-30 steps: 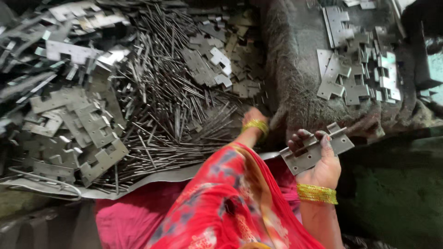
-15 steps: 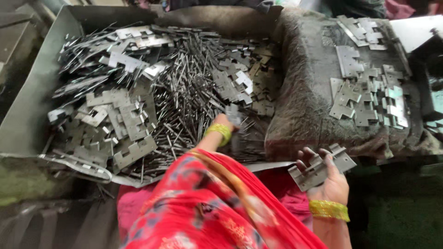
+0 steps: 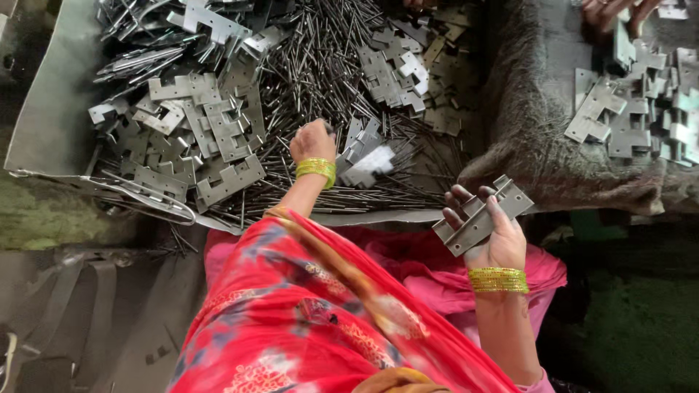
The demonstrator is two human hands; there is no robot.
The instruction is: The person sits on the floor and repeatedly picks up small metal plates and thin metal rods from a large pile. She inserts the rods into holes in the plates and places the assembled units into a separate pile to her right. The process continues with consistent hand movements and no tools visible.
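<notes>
Since half a second ago the left hand [image 3: 313, 140] has gone deeper into the pile of thin steel pins [image 3: 320, 65], and the view has tipped closer, cutting off the tray's far end. Right hand [image 3: 494, 231] grips a grey metal hinge [image 3: 482, 214], fingers curled over its top face, thumb side under; held flat and slanted, off the tray's near-right corner, above the pink cloth [image 3: 408, 262], probably kept ready at lap level while the other hand fetches a pin. Hinge looks like two notched leaves meshed along a knuckle line, dull zinc grey, unpainted. Left hand is fisted down on the pins near the tray's middle front; whether it actually pinches a pin, cannot tell, fingertips hidden. Loose hinge leaves [image 3: 218, 131] heaped in the tray's left half, more at the tray's upper right among pins. Metal tray [image 3: 44, 124] has a bent near lip. Right of the tray, a dark rough sacking cover [image 3: 524, 131] carries assembled hinges [image 3: 619, 109]; another person's hand [image 3: 611, 11] works at its far edge.
</notes>
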